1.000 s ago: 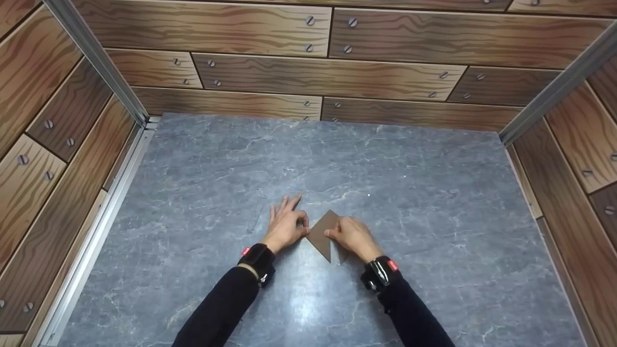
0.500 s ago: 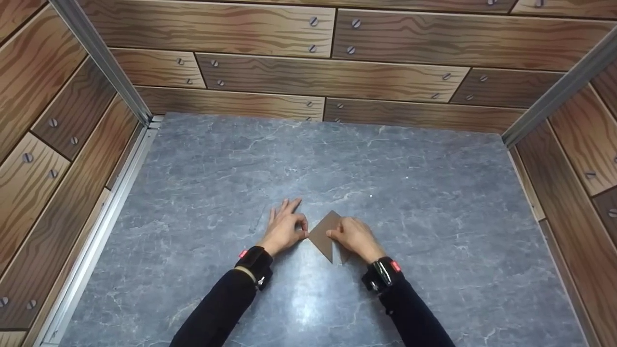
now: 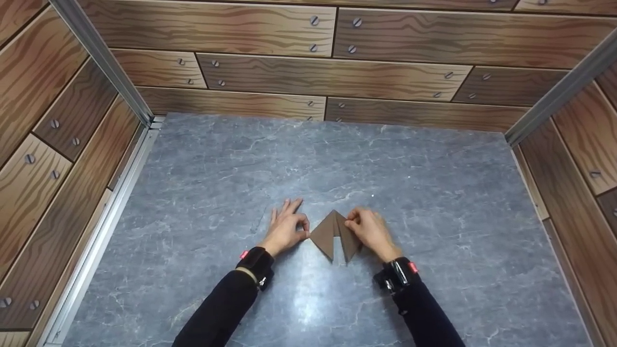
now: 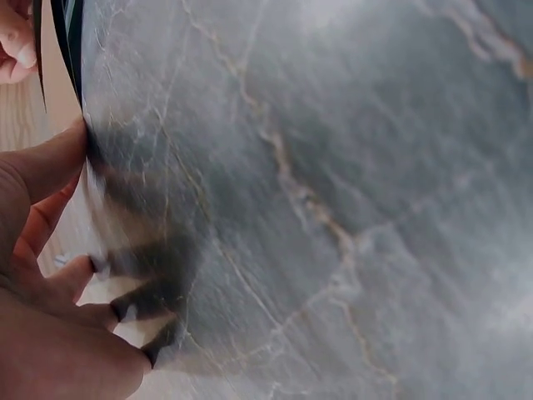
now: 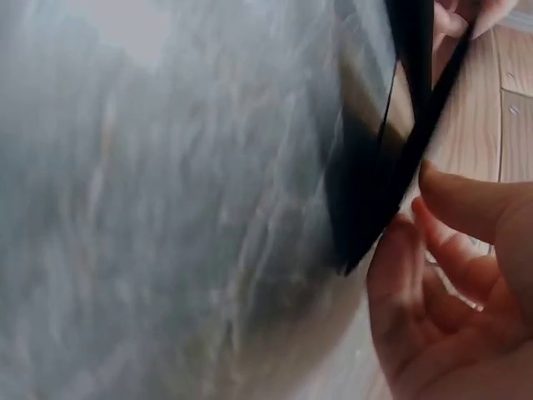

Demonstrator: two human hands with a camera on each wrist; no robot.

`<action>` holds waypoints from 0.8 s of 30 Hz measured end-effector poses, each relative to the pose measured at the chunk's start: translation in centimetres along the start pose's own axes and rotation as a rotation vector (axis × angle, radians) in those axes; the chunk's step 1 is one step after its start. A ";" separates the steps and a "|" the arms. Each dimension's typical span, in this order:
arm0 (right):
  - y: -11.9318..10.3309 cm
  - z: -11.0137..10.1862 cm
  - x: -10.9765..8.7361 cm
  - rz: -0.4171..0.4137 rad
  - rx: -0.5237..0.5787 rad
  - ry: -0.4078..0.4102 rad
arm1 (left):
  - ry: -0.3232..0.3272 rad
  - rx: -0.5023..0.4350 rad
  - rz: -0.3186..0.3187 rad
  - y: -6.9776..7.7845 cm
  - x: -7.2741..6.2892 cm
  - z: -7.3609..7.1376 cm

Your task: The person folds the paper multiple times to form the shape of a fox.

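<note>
A folded sheet of brown paper [image 3: 323, 236] lies on the grey marbled surface, its peak pointing away from me and two flaps hanging towards me with a gap between them. My left hand [image 3: 285, 230] pinches its left corner between thumb and index finger, the other fingers spread outward. At the right flap, my right hand [image 3: 370, 230] has thumb and index finger at the paper's edge, pinching it. In the right wrist view the paper [image 5: 408, 158] looks nearly black and stands edge-on beside the right thumb [image 5: 454, 196]. The left wrist view shows the left thumb [image 4: 58, 158] on the paper's corner.
Wood-plank-patterned panels [image 3: 270, 74] stand at the back and both sides. Metal rails [image 3: 103, 62] run along the corners. Black bands [image 3: 255, 267] with cameras sit on both wrists.
The right hand has shifted right, off the middle of the paper to the right flap's edge, uncovering the centre fold and that flap. The left hand has stayed at the left corner.
</note>
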State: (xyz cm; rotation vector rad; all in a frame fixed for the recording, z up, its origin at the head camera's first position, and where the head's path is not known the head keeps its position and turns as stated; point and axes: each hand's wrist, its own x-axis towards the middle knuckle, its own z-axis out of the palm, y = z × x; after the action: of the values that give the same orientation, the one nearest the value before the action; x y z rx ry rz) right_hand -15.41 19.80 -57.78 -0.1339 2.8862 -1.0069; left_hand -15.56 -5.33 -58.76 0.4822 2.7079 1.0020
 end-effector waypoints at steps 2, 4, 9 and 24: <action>0.0 -0.1 0.0 -0.023 -0.054 0.005 | -0.004 0.002 -0.003 0.0 0.0 0.0; -0.1 -0.3 0.0 -0.034 -0.099 -0.010 | -0.008 0.004 -0.005 0.0 0.0 0.0; -0.6 -0.9 0.4 -0.022 -0.161 -0.080 | -0.016 0.009 -0.020 0.1 0.1 0.0; 0.6 -2.0 1.3 0.030 0.017 -0.268 | -0.021 0.020 -0.036 0.1 0.2 0.0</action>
State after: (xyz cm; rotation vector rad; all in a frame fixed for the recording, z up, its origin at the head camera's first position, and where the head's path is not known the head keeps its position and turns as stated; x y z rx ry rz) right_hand -16.93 21.35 -56.63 -0.2066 2.6295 -0.9299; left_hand -15.69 -5.23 -58.73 0.4436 2.7000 0.9566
